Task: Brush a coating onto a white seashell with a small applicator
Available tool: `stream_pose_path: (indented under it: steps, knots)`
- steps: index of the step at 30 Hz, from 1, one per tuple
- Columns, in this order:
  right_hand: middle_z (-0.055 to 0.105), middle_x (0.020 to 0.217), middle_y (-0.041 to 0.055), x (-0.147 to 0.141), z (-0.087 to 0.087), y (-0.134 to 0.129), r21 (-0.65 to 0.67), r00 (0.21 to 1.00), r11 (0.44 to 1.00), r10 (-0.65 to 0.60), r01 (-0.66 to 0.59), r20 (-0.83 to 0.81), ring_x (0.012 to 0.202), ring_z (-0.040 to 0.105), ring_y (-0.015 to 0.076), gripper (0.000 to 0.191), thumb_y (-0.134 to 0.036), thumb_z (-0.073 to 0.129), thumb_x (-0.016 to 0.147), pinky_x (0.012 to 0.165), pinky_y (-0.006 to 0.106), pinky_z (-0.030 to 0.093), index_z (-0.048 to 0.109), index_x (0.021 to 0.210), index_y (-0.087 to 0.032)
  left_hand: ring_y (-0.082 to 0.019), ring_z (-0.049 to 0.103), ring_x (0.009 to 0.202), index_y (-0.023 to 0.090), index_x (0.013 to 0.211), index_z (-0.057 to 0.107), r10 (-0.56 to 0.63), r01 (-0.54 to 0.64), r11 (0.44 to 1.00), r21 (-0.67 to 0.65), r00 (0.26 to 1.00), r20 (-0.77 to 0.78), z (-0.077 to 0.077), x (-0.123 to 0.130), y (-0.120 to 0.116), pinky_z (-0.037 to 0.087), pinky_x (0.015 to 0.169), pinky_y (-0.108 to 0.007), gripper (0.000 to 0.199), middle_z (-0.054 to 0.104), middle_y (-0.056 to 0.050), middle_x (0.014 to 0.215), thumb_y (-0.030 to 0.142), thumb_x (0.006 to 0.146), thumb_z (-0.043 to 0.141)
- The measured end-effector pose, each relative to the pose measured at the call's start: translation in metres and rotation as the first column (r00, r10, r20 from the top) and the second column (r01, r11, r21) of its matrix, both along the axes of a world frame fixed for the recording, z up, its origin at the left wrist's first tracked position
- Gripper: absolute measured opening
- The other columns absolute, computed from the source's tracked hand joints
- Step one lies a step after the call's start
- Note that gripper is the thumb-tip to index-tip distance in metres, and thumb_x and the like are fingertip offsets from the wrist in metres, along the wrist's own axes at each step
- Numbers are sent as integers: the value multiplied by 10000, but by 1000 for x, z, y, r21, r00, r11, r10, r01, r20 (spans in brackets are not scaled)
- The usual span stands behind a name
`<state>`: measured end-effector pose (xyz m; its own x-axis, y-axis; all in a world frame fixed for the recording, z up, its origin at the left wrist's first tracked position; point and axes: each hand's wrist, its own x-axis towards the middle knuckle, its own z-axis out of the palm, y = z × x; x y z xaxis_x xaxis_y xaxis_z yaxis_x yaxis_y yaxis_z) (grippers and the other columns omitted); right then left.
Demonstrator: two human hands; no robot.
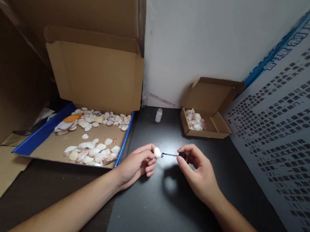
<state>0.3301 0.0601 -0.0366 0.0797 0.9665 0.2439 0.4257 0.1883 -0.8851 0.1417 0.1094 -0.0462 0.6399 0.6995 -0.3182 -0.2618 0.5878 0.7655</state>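
Note:
Between the thumb and fingers of my left hand (140,161) is a small white ribbed seashell (157,152). My right hand (198,168) pinches the black cap of a brush applicator (170,155), whose thin stem points left. Its dark tip is beside the shell's right edge; whether they touch, I cannot tell. A tiny dark ring-like piece shows at that edge, too small to make out. Behind my hands a small whitish bottle (158,115) stands upright with no cap on it.
At left, an open blue-edged cardboard box (55,145) holds many loose shells (94,152) and an orange piece (72,117). A smaller open carton (209,134) with white shells (196,120) sits back right. A printed board (283,128) borders the dark table (142,220) on the right.

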Motion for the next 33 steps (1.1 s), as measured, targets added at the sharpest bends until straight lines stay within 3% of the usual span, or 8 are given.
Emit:
stream_pose_path:
  steps: [7, 13, 19, 24, 30, 33]
  knots:
    - [469, 664, -25, 0, 1, -1, -15, 991, 996, 88, -90, -103, 579, 463, 126, 150, -294, 549, 874, 542, 253, 383, 570, 960, -173, -53, 339, 472, 175, 783, 453, -8, 9, 1000, 19, 999, -35, 0, 1, -1, 306, 500, -201, 69, 360, 57, 602, 177, 786, 523]
    - [510, 706, -10, 2, 2, 1, -7, 999, 1000, -23, 23, -35, 583, 461, 119, 103, -261, 578, 831, 543, 249, 374, 555, 888, -178, -52, 332, 473, 177, 811, 464, -31, 33, 999, 36, 997, -65, 0, 1, -3, 302, 497, -196, 80, 330, 66, 598, 192, 779, 536]
    - [482, 652, -21, 2, 5, -1, -10, 991, 996, 88, -90, -103, 555, 456, 122, 119, -276, 556, 849, 520, 246, 379, 575, 922, -185, -54, 313, 472, 188, 814, 450, -44, 48, 997, 62, 997, -62, -2, 2, -3, 304, 490, -195, 123, 324, 74, 592, 220, 774, 562]
    - [517, 704, -9, 2, 2, 0, -11, 998, 1000, -1, 0, -62, 580, 459, 119, 93, -250, 579, 825, 537, 248, 368, 564, 886, -182, -52, 306, 473, 184, 805, 452, -58, 65, 994, 88, 995, -76, -4, 2, -3, 306, 484, -196, 110, 318, 74, 591, 228, 785, 551]
    - [477, 667, -24, 2, 3, -1, -8, 989, 996, 91, -92, -115, 567, 447, 123, 109, -270, 554, 852, 532, 250, 374, 566, 919, -185, -52, 294, 480, 191, 811, 428, -75, 82, 992, 100, 995, -71, -4, 1, -2, 309, 485, -195, 132, 317, 75, 599, 238, 803, 551]
    - [502, 689, -12, 1, 4, 0, -11, 998, 1000, 27, -28, -50, 582, 453, 126, 90, -248, 581, 818, 541, 251, 378, 562, 880, -185, -52, 300, 481, 191, 806, 429, -86, 95, 989, 115, 993, -81, -5, 1, -2, 312, 479, -192, 129, 320, 74, 602, 241, 799, 548]
